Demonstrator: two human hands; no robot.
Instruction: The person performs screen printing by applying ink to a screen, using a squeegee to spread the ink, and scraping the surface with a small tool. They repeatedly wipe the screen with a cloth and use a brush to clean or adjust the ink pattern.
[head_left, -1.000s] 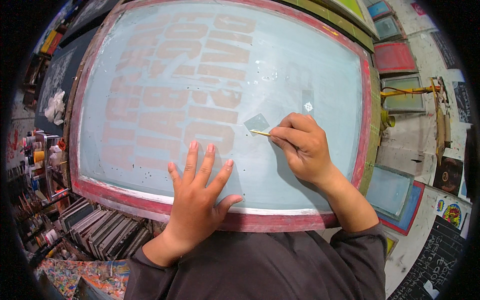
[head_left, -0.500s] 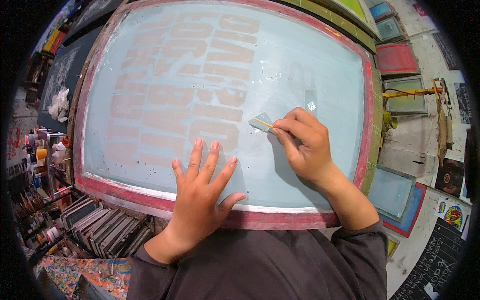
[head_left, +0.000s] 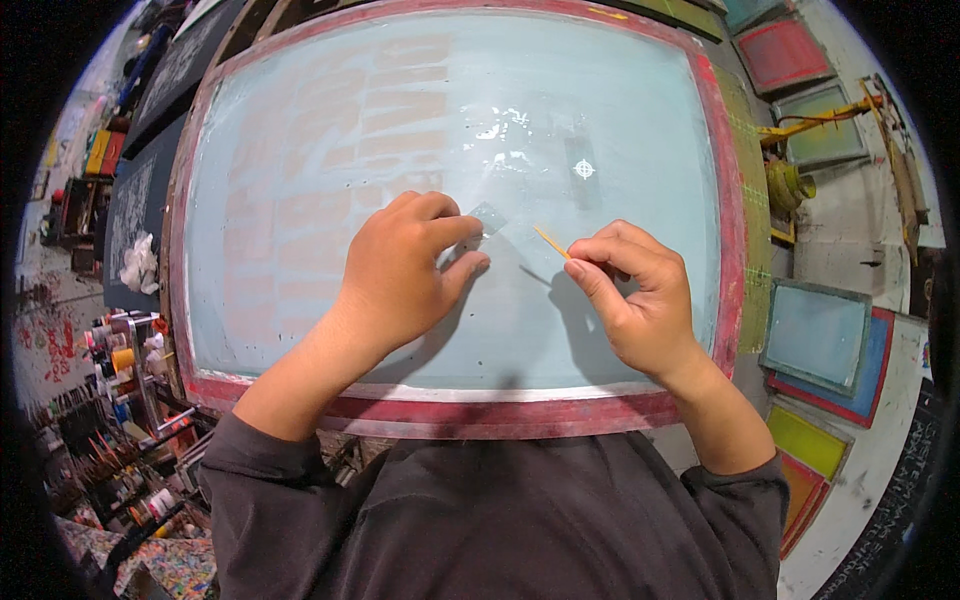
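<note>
A wide printing screen with a red frame lies before me, its pale blue mesh bearing faint brownish block letters. My right hand pinches a thin yellowish wooden stick between thumb and forefinger, its tip just above the mesh. My left hand reaches over the letters with thumb and forefinger apart. At its forefinger is a small see-through square of film; the fingertip seems to touch its edge. A small dark strip with a white registration mark is on the mesh farther right.
Several small framed screens, including a pale blue one, line the right side. A yellow metal arm stands beyond the frame's right edge. On the left are a crumpled white cloth and a cluttered rack of jars and tools.
My left hand has risen from lying spread near the front edge to the film piece. The right hand has drawn the stick away from that film. The whole view has shifted.
</note>
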